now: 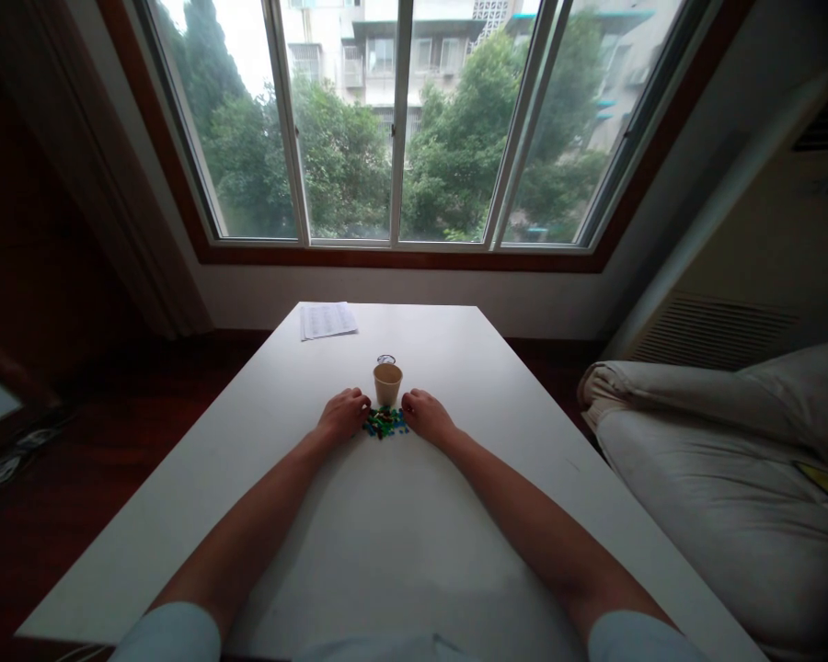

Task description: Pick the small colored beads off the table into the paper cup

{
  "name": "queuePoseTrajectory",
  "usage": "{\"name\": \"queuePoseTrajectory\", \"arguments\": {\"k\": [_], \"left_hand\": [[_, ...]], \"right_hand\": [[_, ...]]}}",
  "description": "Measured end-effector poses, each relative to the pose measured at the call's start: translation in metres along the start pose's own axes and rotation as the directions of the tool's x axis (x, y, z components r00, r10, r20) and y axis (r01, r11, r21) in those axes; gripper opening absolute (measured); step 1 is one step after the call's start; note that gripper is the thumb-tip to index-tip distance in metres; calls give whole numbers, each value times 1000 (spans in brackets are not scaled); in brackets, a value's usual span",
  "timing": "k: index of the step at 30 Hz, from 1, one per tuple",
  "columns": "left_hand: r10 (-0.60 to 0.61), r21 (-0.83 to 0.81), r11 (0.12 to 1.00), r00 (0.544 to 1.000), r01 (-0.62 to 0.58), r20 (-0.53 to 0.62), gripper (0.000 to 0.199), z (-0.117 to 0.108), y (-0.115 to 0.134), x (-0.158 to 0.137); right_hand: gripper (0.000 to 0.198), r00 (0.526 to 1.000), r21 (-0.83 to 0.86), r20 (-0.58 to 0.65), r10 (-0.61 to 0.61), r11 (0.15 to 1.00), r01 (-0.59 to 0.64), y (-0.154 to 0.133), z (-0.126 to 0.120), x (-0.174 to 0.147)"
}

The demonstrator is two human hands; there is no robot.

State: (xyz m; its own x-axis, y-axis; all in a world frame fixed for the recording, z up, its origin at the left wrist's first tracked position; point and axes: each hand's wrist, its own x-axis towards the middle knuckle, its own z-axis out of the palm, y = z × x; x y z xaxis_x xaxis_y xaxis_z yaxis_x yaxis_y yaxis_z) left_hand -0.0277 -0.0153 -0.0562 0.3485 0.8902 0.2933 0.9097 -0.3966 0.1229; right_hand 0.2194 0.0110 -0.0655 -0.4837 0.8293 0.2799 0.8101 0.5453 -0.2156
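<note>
A brown paper cup (387,385) stands upright on the white table, its open rim facing up. Just in front of it lies a loose pile of small green, blue and dark pieces (385,422), too small to name exactly. My left hand (345,414) rests at the pile's left edge with its fingers curled in. On the opposite side, my right hand (426,414) is curled too, close to the cup and the pile's right edge. What either hand holds, if anything, is hidden. Behind the cup is a small dark-rimmed loop-shaped object (385,359).
Printed sheets of paper (327,320) lie at the table's far left corner. The white table (414,542) narrows away toward a window (393,129). A pale covered couch (718,478) sits along the right, and coiled cables (17,455) lie on the floor at left.
</note>
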Motion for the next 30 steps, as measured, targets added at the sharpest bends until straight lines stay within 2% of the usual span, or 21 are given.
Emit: {"name": "queuePoseTrajectory", "arguments": {"k": [6,13,18,26,30], "left_hand": [[32,22,999,999,-33,30,24,-3,2,0],[-25,-39,999,999,26,25,24,0,1,0],[-80,-113,990,997,80,5,25,1,1,-1],[-75,-167,983,997,71,-14,23,6,0,0],[-69,-185,981,997,63,-26,20,7,0,-1]], "right_hand": [[20,1000,43,-17,11,999,-10,1,4,0],[16,999,34,-2,-37,999,37,2,4,1],[12,998,83,-37,-51,995,54,1,1,0],[12,993,221,-116,13,975,13,4,3,-1],[13,990,234,-139,29,972,5,6,7,1]]}}
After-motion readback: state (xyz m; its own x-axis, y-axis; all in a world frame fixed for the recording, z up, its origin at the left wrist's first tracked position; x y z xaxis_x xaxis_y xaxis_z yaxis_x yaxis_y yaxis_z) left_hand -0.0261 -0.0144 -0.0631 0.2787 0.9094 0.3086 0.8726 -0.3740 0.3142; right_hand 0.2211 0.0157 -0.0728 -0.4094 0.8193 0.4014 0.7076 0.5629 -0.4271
